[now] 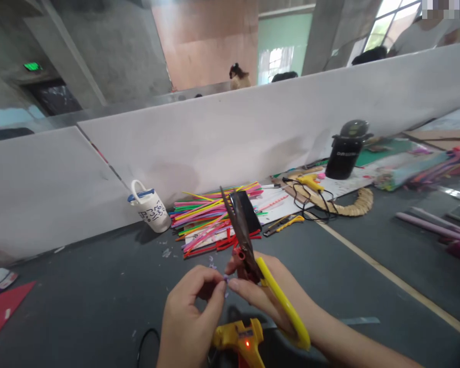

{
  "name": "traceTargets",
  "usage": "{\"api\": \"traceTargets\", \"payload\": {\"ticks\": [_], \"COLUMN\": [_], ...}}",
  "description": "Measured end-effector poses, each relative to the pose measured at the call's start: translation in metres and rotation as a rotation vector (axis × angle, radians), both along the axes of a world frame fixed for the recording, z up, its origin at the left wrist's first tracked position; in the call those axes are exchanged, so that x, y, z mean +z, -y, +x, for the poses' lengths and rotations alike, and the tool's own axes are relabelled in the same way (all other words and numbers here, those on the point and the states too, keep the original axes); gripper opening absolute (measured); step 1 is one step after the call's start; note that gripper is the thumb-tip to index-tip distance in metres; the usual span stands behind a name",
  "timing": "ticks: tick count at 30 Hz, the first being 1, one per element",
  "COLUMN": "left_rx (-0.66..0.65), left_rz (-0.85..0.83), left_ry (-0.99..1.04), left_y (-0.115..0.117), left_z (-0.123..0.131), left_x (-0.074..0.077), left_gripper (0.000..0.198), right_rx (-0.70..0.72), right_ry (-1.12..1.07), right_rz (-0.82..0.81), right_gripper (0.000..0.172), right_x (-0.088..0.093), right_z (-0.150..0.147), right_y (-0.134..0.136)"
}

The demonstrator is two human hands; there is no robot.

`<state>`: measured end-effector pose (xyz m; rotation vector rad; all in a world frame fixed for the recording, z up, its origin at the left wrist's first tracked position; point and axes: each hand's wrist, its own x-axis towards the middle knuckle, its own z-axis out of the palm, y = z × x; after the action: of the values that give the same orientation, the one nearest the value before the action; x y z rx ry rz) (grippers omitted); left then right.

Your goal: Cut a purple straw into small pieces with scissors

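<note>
My right hand point(268, 289) is closed around a pair of scissors point(279, 296) with yellow handles. Their dark blades point up and away. A small red curled piece point(238, 254) shows beside the blades at my right fingers; whether it is gripped is unclear. My left hand point(193, 312) pinches a tiny purple bit point(226, 278) between thumb and forefinger, and my right thumb comes close to it. Just below both hands lies a yellow glue gun point(239, 337) with a lit red light, partly hidden by my left hand and cut off by the frame.
Colourful pipe cleaners point(203, 220) and a black phone point(246, 210) lie ahead, with a yellow utility knife point(283, 224) to their right. A white cup point(150, 212) stands left, near the white partition point(214, 138). Farther right are another glue gun point(310, 182) and a black canister point(343, 153).
</note>
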<state>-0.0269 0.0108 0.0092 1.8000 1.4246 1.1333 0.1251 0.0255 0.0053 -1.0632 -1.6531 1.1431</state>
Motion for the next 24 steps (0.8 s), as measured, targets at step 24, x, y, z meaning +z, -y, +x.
{"api": "traceTargets", "payload": {"ticks": [24], "left_rx": [0.217], "left_rz": [-0.205], "left_ry": [0.967], "left_y": [0.000], "left_z": [-0.003], "left_x": [0.003], "left_gripper": [0.007], "right_rx": [-0.076], "right_ry": [0.687], "right_rz": [0.299], "right_gripper": [0.049], "right_x": [-0.008], "right_z": [-0.003], "right_y": [0.001]}}
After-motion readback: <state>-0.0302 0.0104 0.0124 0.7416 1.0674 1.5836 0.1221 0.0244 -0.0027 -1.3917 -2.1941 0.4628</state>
